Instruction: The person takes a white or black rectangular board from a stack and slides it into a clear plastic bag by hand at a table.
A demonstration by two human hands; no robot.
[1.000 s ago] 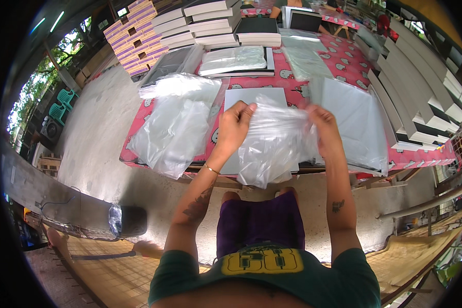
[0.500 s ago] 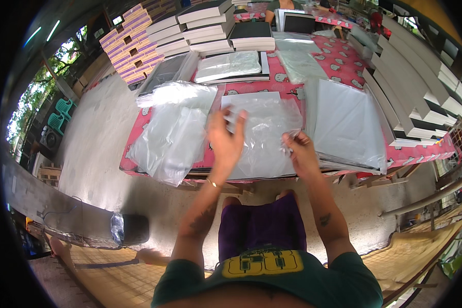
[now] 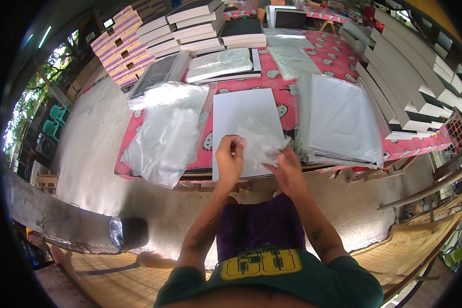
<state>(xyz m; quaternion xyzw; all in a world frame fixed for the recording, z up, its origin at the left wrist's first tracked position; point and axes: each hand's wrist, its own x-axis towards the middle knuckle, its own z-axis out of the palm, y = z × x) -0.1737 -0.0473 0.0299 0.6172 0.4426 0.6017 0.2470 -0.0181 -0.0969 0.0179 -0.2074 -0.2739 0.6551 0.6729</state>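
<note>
A clear plastic bag (image 3: 259,141) is bunched up between my two hands, over a white sheet or board (image 3: 241,105) on the table. My left hand (image 3: 230,160) pinches the bag's left side between thumb and fingers. At its right side, my right hand (image 3: 289,172) has its fingers closed on the plastic, slightly blurred. Left of the white sheet lies a pile of clear plastic bags (image 3: 164,128). On the right sits a stack of white sheets in clear plastic (image 3: 341,113).
A pink patterned cloth (image 3: 339,51) covers the table. Behind stand stacks of thick black-and-white slabs (image 3: 197,28) and more plastic packs (image 3: 220,65). Tall slab stacks (image 3: 410,87) line the right side. Purple-and-tan boxes (image 3: 120,46) rise at the far left. Another person (image 3: 272,4) is partly visible beyond.
The bag, spread over the white sheet before, is now gathered into a smaller bunch, uncovering much of the sheet. My left hand has moved down and both hands have come closer together.
</note>
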